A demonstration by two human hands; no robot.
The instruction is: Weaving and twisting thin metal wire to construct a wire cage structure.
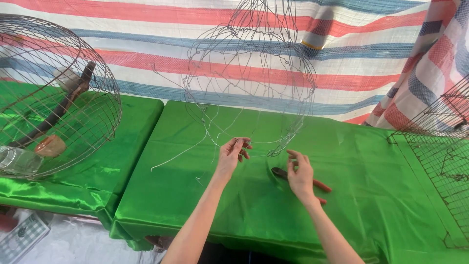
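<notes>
A half-built cage of thin silver wire (254, 73) hangs above a table covered in shiny green cloth (371, 166). Its loose lower strands reach down to my hands. My left hand (233, 154) pinches a wire strand at the cage's bottom edge, fingers curled around it. My right hand (299, 173) is just to the right, fingers partly bent and apart, touching or nearly touching a thin wire; I cannot tell whether it grips. Red-handled pliers (320, 186) lie on the cloth beneath my right hand, partly hidden by it.
A round finished wire cage (58, 93) with a wooden perch lies on its side on a second green table at the left. A flat wire mesh panel (439, 161) rests at the right edge. A striped red, white and blue tarp (351, 44) hangs behind.
</notes>
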